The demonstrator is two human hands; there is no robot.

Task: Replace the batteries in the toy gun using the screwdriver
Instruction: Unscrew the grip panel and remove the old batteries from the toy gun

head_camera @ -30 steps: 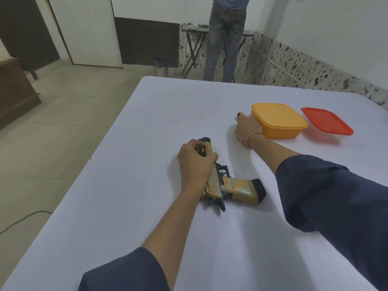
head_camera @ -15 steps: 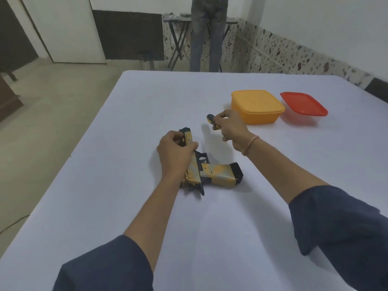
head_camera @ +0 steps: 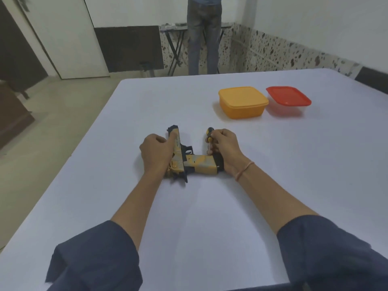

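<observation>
Now | toy gun point(head_camera: 199, 165) flat on the table point(head_camera: 273, 175), mid-near, barrel pointing far | left grip point(head_camera: 156, 152) curled over its slide | right grip point(head_camera: 225, 148) pinching the screwdriver point(head_camera: 210, 133) — shaft angled down beside the gun's butt | orange box point(head_camera: 243, 101) far right.

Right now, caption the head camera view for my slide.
Left hand holds the toy gun flat on the table; right hand grips the screwdriver, tip down, near the gun's butt.
</observation>
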